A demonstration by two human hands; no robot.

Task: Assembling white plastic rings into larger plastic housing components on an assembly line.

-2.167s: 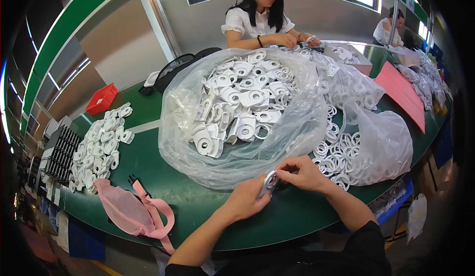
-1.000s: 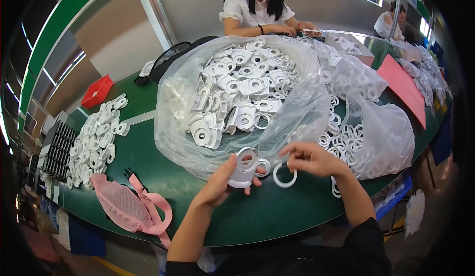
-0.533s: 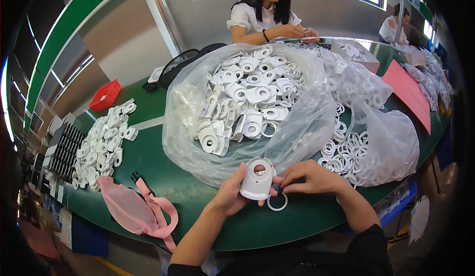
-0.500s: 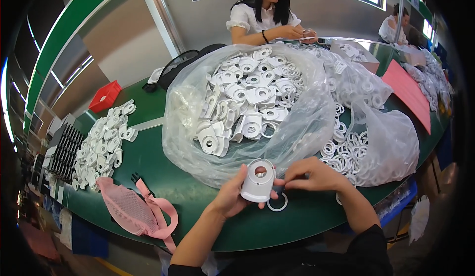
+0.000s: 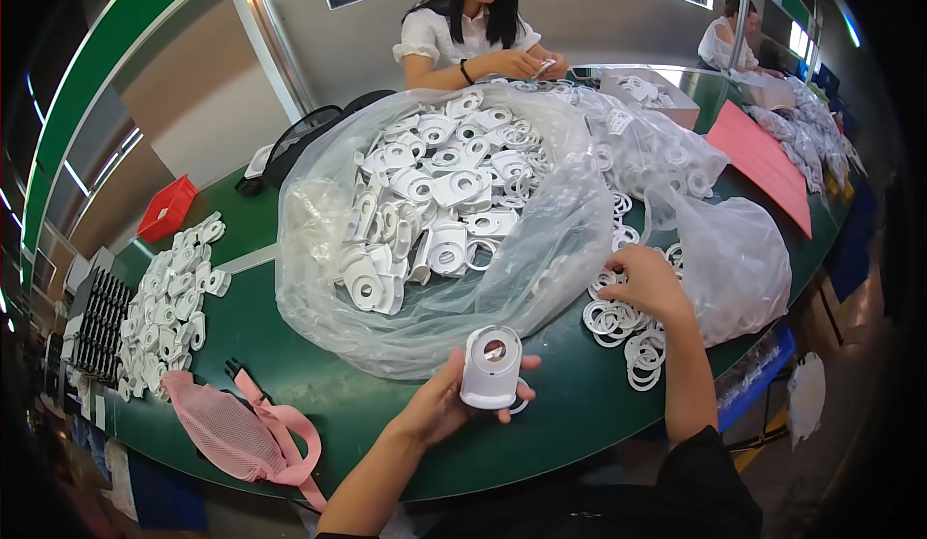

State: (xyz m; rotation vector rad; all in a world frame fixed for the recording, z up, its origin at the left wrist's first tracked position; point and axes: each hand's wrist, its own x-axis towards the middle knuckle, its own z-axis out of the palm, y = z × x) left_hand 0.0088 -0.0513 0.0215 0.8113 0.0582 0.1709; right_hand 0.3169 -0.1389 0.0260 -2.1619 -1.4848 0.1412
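Snugly, the left hand (image 5: 439,409) holds one white part (image 5: 491,390), just in front of the big clear bag (image 5: 323,319). The thumb is on one side and the fingers go behind and out past the other, closed around it — I think that keeps it from slipping. Its flat face with the round hole points up, so the hole is easy to see. A bit of a white ring (image 5: 522,399) shows by those fingertips, but I cannot tell if they hold it.

The right hand (image 5: 649,285) is over the loose rings (image 5: 618,322). Its thumb and pointing finger are apart, and I cannot tell if they touch a ring. These rings lie by the smaller clear bag (image 5: 739,283), on the right hand's side, so maybe that makes a short reach.

The big bag is wide open, and its soft sides go around a heap of white parts (image 5: 449,189), which likely stops them sliding off the green table (image 5: 406,467). More white parts (image 5: 169,312) sit far to the left — well apart from the bag, so the two heaps don't mix. Near them lies a pink pouch (image 5: 227,433).
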